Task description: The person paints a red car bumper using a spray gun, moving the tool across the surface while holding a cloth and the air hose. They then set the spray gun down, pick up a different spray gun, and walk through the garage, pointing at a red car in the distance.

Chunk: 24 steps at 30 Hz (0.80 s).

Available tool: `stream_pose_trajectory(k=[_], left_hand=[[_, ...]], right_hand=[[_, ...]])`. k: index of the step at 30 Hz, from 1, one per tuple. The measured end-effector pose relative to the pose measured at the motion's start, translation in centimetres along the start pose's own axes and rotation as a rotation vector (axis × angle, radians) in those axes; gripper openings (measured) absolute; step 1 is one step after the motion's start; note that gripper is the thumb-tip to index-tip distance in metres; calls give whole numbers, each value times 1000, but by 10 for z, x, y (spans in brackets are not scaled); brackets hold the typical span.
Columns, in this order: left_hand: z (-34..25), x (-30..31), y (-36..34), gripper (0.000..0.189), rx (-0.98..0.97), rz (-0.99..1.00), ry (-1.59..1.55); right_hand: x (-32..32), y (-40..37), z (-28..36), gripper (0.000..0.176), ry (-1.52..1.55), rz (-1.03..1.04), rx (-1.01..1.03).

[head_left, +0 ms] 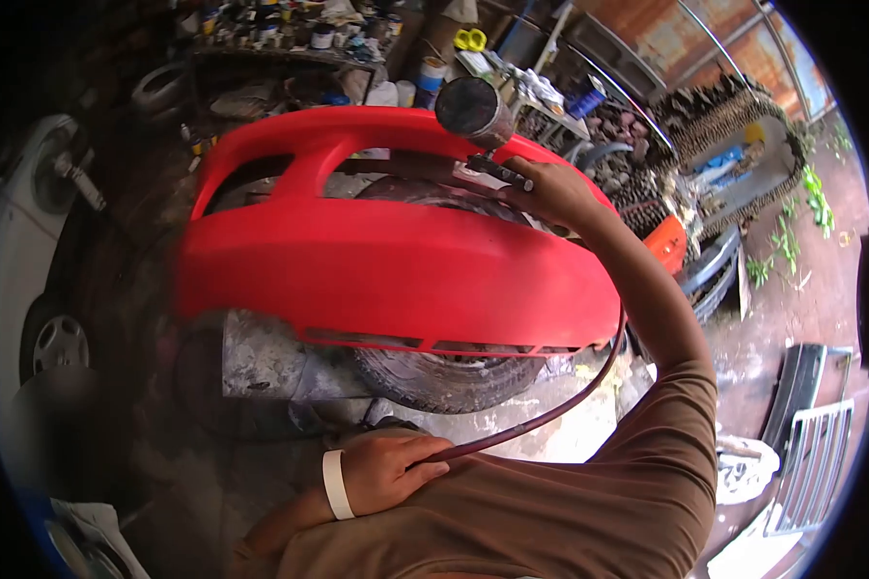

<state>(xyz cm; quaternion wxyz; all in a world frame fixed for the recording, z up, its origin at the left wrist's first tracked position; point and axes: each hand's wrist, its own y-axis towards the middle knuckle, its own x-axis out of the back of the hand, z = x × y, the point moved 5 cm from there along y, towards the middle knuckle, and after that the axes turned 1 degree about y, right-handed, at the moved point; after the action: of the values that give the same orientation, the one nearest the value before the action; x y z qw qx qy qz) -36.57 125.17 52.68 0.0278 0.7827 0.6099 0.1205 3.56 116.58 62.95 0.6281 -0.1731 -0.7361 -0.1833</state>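
My right hand (555,193) is closed around a paint spray gun (475,114), whose dark round cup faces up toward me. The gun hangs over the far right part of a bright red car bumper (386,265), apart from it as far as I can judge. A dark red air hose (541,420) curves from beside the bumper's right end down to my left hand (386,473). That hand, with a white band on its wrist, is closed on the hose close against my brown shirt. The bumper rests above a tire (444,381), which shows below it and through its openings.
A cluttered bench (280,58) of cans and bottles stands at the back. Parked at the left is a white car (29,222). A stone-edged basin (734,174), an orange panel (664,246) and a metal grille (816,463) lie at the right.
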Motion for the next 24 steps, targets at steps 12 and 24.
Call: stream_pose_trajectory(k=[12, 24], left_hand=[[-3, 14, -27, 32, 17, -157, 20], [-22, 35, -12, 35, 103, -158, -154]], right_hand=[[16, 81, 88, 67, 66, 138, 331], [22, 102, 91, 72, 246, 304, 329]])
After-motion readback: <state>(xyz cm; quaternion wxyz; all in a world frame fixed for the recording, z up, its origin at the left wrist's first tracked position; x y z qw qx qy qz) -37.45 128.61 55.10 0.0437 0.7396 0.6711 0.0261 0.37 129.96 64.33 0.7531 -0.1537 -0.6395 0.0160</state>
